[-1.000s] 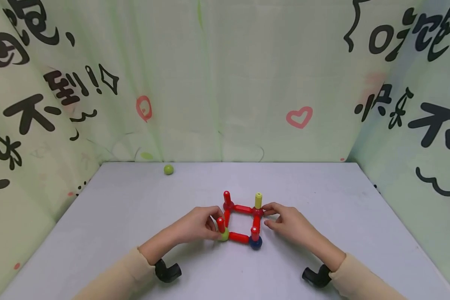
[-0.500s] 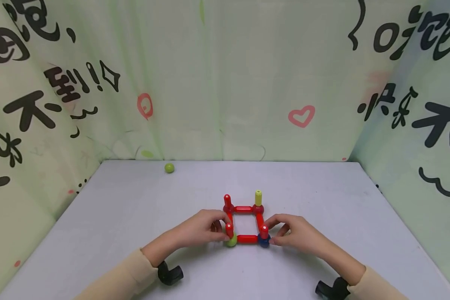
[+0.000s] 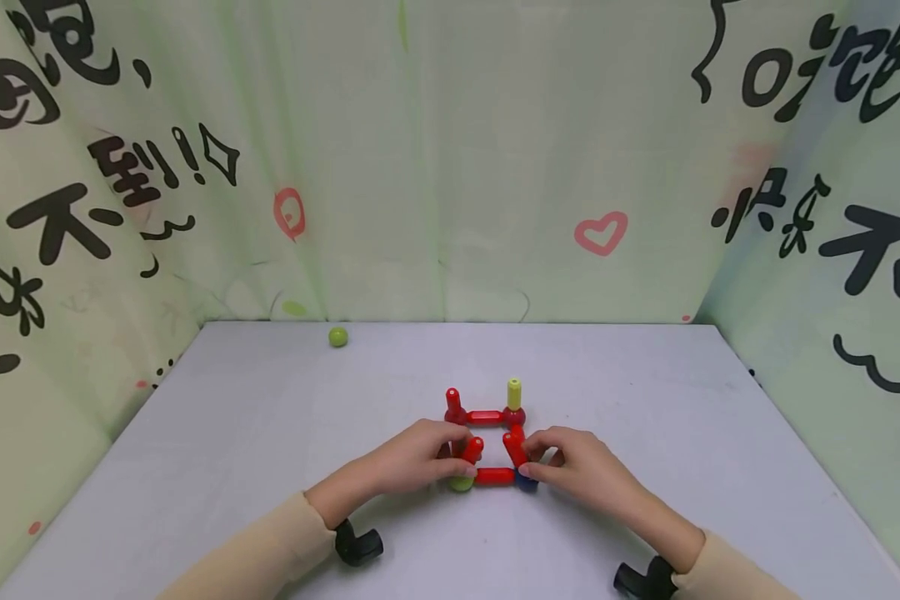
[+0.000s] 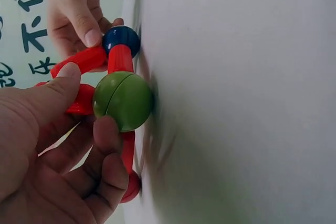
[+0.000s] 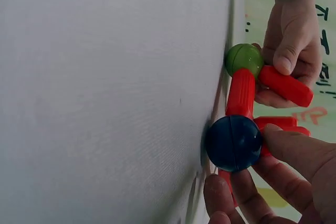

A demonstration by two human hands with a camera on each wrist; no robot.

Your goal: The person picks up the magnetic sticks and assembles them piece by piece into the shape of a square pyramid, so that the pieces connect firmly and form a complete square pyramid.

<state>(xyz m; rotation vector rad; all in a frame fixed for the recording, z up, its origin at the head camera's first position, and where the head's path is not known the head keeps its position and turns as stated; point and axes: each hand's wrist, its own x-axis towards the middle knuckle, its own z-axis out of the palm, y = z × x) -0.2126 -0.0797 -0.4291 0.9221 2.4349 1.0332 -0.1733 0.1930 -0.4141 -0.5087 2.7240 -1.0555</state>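
A square frame of red rods (image 3: 494, 476) joined by balls lies on the table, with a short rod standing at each corner. My left hand (image 3: 420, 454) pinches the upright red rod (image 3: 473, 450) at the near left, its fingers touching the green ball (image 4: 123, 100) below. My right hand (image 3: 577, 457) pinches the near right red rod (image 3: 513, 448) above the blue ball (image 5: 234, 142). Both near rods tilt inward, toward each other. At the back, a red rod (image 3: 453, 400) and a yellow rod (image 3: 514, 394) rise from red balls.
A loose green ball (image 3: 337, 337) lies near the table's back left edge. Patterned curtains (image 3: 450, 167) with black writing enclose the white table (image 3: 270, 375) at the back and sides.
The frame shifted slightly right and squared up. My right hand moved from the far right corner to the near right rod. Both near rods, upright before, now lean inward.
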